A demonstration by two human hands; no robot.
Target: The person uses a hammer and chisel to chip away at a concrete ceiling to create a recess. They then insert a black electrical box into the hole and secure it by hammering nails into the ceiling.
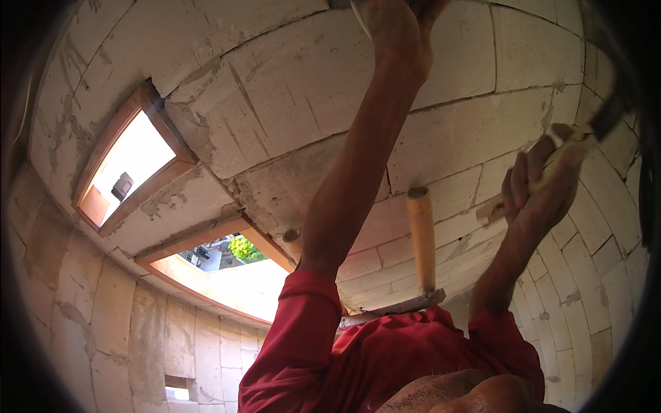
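My right hand (pixel 540 175), raised at the right, is wrapped round the wooden handle of a hammer (pixel 608 117). The dark hammer head is blurred, and the handle's butt sticks out below the fist. Stretched far up, my left hand (pixel 398 31) is at the top edge against the pale block wall (pixel 447 48). Its fingers are bent and partly cut off by the picture's edge. A thin pale edge (pixel 361 17) shows beside them; what they hold cannot be made out.
Two wood-framed openings (pixel 175 148) are in the wall at left, with daylight and greenery beyond. A bamboo pole (pixel 421 234) stands between my arms, near a rough wooden board (pixel 396 308). Another round pole end (pixel 292 236) shows beside my left forearm. Block walls curve round both sides.
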